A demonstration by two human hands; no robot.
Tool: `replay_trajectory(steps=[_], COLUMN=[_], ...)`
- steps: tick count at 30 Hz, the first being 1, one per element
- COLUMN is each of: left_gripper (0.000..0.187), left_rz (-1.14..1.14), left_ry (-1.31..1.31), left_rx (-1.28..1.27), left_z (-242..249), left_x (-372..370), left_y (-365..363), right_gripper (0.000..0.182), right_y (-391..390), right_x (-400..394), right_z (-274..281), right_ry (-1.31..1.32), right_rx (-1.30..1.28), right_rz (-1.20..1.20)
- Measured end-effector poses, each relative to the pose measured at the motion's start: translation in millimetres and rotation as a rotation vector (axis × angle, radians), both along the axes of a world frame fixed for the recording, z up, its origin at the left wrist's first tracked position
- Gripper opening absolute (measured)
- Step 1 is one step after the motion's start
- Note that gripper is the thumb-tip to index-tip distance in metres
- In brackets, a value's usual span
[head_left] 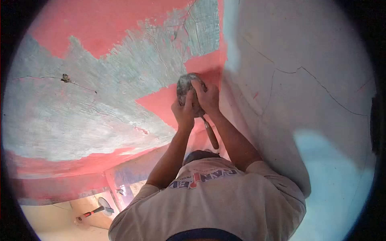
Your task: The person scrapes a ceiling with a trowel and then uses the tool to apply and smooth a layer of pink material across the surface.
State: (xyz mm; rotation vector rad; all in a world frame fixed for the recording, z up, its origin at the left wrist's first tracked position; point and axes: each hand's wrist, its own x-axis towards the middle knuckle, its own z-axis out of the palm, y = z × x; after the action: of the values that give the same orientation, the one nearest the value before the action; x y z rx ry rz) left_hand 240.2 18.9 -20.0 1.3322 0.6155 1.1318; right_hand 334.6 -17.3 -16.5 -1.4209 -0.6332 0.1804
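Note:
A dark grey, rough lump (185, 85) is held between my two hands near the middle of the view. My left hand (183, 114) grips its lower left side, with the thumb pressed on it. On its right side, the fingers of my right hand (208, 96) are wrapped round it. A tool's brown handle (211, 135) sticks out below the lump, between my forearms; its metal neck runs up to the lump, and its working end cannot be made out.
Around the hands is a pink surface with a scraped grey-white patch (120, 88), cracked and with a small hole. A cracked pale wall (297, 96) stands at right. At lower left, a hammer (96, 211) with a red and black handle lies by a round pale object.

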Motion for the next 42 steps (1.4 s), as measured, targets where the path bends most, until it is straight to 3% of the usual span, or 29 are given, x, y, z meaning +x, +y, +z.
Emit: replay_trajectory(steps=[4,7,8,11,15,18,19,21,23,25,28,33,35,38,40,42], left_gripper=[0.029,0.026,0.025,0.026,0.033,0.032,0.032,0.029,0.030,0.029,0.027,0.026,0.027,0.028,0.030,0.027], left_rz=[0.044,-0.120,-0.038,-0.018,0.011,0.009,-0.008,-0.034,-0.017,-0.026,-0.063,0.018,-0.018,-0.055,-0.025,-0.004], left_ry=[0.041,-0.120,0.041,0.024,0.032,0.053,0.038,0.016,0.030,0.032,-0.002,0.065,0.077,0.020,0.004,0.059], left_rx=[0.021,-0.114,-0.047,-0.004,0.061,0.020,0.017,0.000,-0.007,-0.059,-0.108,-0.014,-0.033,-0.087,-0.080,-0.048], left_z=[32.9,36.9,25.7,-25.3,16.4,36.7,40.4,-8.2,-24.9,-6.5,1.7,-18.6,-2.2,19.0,20.3,-11.8], left_x=[1.9,4.3,2.7,-0.1,4.3,2.7,5.3,5.7,3.6,5.6,4.3,2.9,4.2,2.7,3.5,-0.9], left_y=[9.1,13.6,13.6,4.5,7.9,2.7,4.1,8.0,-4.4,-5.4,-4.8,-6.7,0.5,4.0,1.3,-5.4], right_gripper=[0.030,0.036,0.031,0.029,0.030,0.032,0.032,0.032,0.033,0.034,0.027,0.028,0.028,0.028,0.029,0.033], right_y=[10.4,14.2,13.5,6.5,5.3,3.9,6.2,8.2,-3.0,-4.9,-5.9,0.4,4.3,1.0,-1.6,0.7], right_x=[12.4,19.2,15.6,5.3,15.6,21.5,24.2,21.1,8.4,8.1,21.2,14.0,19.9,19.1,14.5,10.2], right_z=[32.6,44.6,30.4,-16.9,20.9,45.3,30.6,-18.0,-11.1,2.8,2.4,-25.8,-18.3,35.1,24.1,-10.7], right_ry=[-0.144,-0.220,-0.199,-0.087,-0.121,-0.154,-0.177,-0.219,-0.139,-0.126,-0.033,-0.133,-0.143,-0.131,-0.177,-0.209], right_rx=[0.073,0.145,0.101,0.101,-0.014,0.071,0.067,0.068,0.065,0.080,-0.141,-0.013,0.019,0.014,-0.039,0.014], right_rz=[0.008,0.011,-0.035,-0.039,0.010,0.053,0.012,-0.070,-0.050,-0.045,0.054,-0.033,-0.015,0.043,-0.016,-0.049])
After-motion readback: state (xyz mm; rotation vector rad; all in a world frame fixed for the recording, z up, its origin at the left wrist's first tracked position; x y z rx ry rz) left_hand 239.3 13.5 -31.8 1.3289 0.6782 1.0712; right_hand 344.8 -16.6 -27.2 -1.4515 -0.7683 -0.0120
